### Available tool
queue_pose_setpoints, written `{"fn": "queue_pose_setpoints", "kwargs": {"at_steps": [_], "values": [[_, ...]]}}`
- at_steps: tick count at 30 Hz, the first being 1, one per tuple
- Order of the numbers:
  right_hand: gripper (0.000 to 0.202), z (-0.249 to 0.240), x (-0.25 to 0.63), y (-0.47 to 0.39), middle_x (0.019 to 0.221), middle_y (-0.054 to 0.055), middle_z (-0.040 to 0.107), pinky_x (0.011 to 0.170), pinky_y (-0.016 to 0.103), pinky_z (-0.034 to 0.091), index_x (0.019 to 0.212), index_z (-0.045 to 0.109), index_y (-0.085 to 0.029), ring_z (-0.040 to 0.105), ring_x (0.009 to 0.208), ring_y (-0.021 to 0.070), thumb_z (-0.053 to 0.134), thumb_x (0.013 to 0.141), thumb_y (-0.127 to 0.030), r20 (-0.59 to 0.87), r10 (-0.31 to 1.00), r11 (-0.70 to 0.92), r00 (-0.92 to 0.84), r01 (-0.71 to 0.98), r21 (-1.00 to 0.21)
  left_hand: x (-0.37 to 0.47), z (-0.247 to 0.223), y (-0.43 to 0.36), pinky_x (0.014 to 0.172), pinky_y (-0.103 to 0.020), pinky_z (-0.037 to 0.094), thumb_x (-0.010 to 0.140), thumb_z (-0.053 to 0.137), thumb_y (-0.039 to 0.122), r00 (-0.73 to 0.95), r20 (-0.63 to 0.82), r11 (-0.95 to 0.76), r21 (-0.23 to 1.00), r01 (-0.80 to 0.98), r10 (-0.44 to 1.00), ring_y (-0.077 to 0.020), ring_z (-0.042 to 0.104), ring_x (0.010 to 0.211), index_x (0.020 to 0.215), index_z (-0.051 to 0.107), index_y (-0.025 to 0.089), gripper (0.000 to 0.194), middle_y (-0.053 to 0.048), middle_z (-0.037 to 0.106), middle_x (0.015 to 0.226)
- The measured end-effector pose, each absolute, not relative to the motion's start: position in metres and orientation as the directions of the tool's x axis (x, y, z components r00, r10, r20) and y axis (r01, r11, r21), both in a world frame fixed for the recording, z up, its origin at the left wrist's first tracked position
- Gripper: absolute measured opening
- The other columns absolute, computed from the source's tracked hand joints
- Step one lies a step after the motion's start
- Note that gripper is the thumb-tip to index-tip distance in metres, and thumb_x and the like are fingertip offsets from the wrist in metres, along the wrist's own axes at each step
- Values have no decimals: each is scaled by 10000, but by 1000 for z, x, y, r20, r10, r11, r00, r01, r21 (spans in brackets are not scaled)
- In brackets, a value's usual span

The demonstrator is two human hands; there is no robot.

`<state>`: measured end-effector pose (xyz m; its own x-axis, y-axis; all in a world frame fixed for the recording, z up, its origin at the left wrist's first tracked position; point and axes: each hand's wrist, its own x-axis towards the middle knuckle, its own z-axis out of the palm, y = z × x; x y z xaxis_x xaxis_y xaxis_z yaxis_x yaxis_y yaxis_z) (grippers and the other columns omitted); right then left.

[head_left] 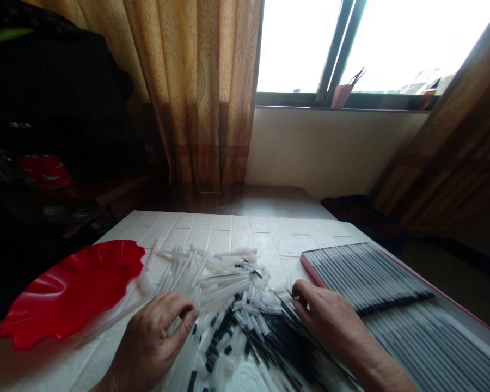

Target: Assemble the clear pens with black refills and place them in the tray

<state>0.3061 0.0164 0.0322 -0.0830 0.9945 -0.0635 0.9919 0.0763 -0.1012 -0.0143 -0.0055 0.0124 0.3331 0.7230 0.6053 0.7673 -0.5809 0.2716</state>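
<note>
Over the loose parts on the left, my left hand [155, 335] has its fingers curled and thumb and fingertips together; what they hold, if anything, I cannot make out. My right hand [330, 318] pinches a thin black rod [289, 293], only partly visible at the fingertips. Below it lies a bundle of thin black rods [283, 340]. Between the hands are short black caps [214, 348] and small clear sleeves [255, 322]. Clear plastic tubes [183, 269] are heaped farther back.
A red wavy-edged plastic dish [77, 288] sits at the left. At the right, a red-edged tray [312, 267] carries two rows of slim dark-and-clear sticks [371, 275]. The white brick-patterned tabletop [237, 223] ends before a dark surface [269, 198] near the curtain.
</note>
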Motion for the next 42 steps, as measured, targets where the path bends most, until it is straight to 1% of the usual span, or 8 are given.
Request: {"fn": "queue_pose_setpoints", "kwargs": {"at_steps": [3, 11, 16, 19, 21, 29, 37, 42], "values": [[299, 30, 311, 19, 958, 50, 788, 679, 330, 491, 1190, 615, -249, 759, 837, 277, 489, 924, -197, 36, 995, 96, -90, 962, -256, -13, 11, -14, 600, -312, 479, 930, 624, 441, 378, 475, -531, 243, 811, 795, -220, 658, 662, 702, 612, 252, 296, 1, 652, 720], [274, 26, 305, 18, 905, 67, 770, 750, 295, 553, 965, 699, -226, 734, 816, 210, 430, 927, -257, 368, 909, 390, -193, 705, -593, 1, 5, -26, 666, -354, 484, 800, 738, 296, 370, 330, -441, 170, 882, 868, -268, 684, 731, 738, 678, 249, 98, -21, 700, 768], [211, 30, 293, 14, 846, 59, 746, 709, 288, 578, 971, 703, -220, 713, 838, 221, 547, 839, -274, 360, 926, 366, -117, 524, -769, 2, 14, -22, 612, -285, 457, 864, 646, 323, 276, 275, -382, 501, 776, 921, -199, 654, 641, 714, 677, 239, 175, 1, 678, 710], [214, 24, 288, 12, 822, 61, 738, 666, 292, 578, 961, 708, -209, 702, 749, 211, 638, 845, -375, 308, 951, 292, -14, 363, -885, -3, 16, -17, 586, -249, 461, 876, 656, 455, 119, 154, -192, 871, 453, 981, -170, 634, 622, 837, 701, 229, 233, 8, 673, 707], [296, 21, 283, 10, 797, 62, 734, 631, 295, 568, 963, 729, -197, 674, 660, 191, 678, 851, -466, 269, 963, 256, 29, 225, -940, -5, 18, -14, 498, -218, 430, 869, 638, 586, 59, 56, -68, 972, 225, 997, -137, 588, 523, 928, 668, 217, 375, 30, 638, 640], [410, 35, 255, -11, 569, 19, 659, 474, 230, 417, 876, 808, -186, 544, 507, 132, 809, 740, -573, 109, 994, 109, 7, -131, -985, 6, 22, -18, 439, -213, 419, 738, 776, 572, 94, -143, 167, 925, -341, 985, -180, 699, 578, 1016, 570, 212, 500, -11, 725, 756], [409, 32, 247, -9, 680, 72, 758, 660, 279, 539, 824, 779, -175, 720, 718, 220, 873, 671, -542, -85, 996, -83, -12, -400, -913, 9, 21, -15, 414, -192, 387, 684, 802, 460, 138, -328, 348, 757, -554, 934, -182, 724, 565, 972, 543, 223, 454, 6, 755, 698], [389, 35, 240, -13, 719, 58, 771, 649, 268, 548, 830, 762, -188, 748, 739, 225, 902, 654, -506, -135, 991, -124, -14, -500, -857, 11, 18, -17, 422, -179, 394, 710, 834, 448, 110, -296, 310, 803, -510, 949, -164, 717, 566, 987, 584, 207, 444, 8, 742, 704]]}}
